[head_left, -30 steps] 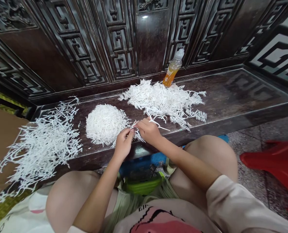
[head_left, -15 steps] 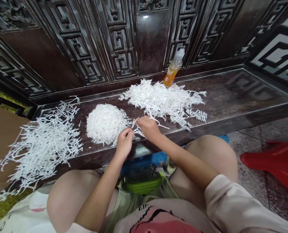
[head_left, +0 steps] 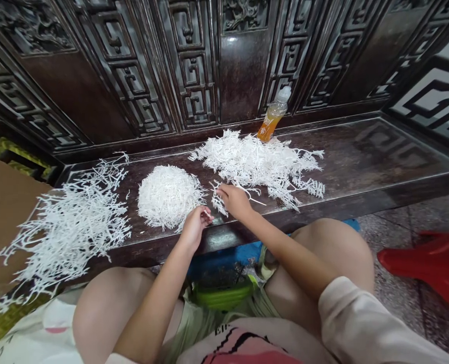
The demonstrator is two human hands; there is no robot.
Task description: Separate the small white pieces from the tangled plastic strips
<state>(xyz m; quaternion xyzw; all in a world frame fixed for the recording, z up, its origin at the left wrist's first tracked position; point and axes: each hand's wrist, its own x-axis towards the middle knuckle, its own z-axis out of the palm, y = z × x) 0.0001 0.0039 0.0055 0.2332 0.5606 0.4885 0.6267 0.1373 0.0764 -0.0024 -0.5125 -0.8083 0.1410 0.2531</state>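
Note:
My right hand (head_left: pixel 235 200) is closed on a white branched piece (head_left: pixel 218 203), whose prongs stick out to both sides of the fingers. Lower and to the left, my left hand (head_left: pixel 196 225) has its fingertips curled around a small white bit (head_left: pixel 207 214), beside the round heap of short white pieces (head_left: pixel 169 196). A wide pile of white branched pieces (head_left: pixel 254 159) lies behind my right hand. At the far left is a loose pile of longer, bare white stems (head_left: pixel 76 227).
An orange drink bottle (head_left: pixel 274 115) stands behind the wide pile, against the carved back of the dark wooden bench (head_left: pixel 360 151). Brown cardboard (head_left: pixel 8 212) lies at the left, and a red plastic stool (head_left: pixel 425 258) is on the floor at right.
My hands have moved apart: the left is slightly lower, and the right still holds the branched piece. A small white bit now shows between my left fingers. The view has shifted slightly.

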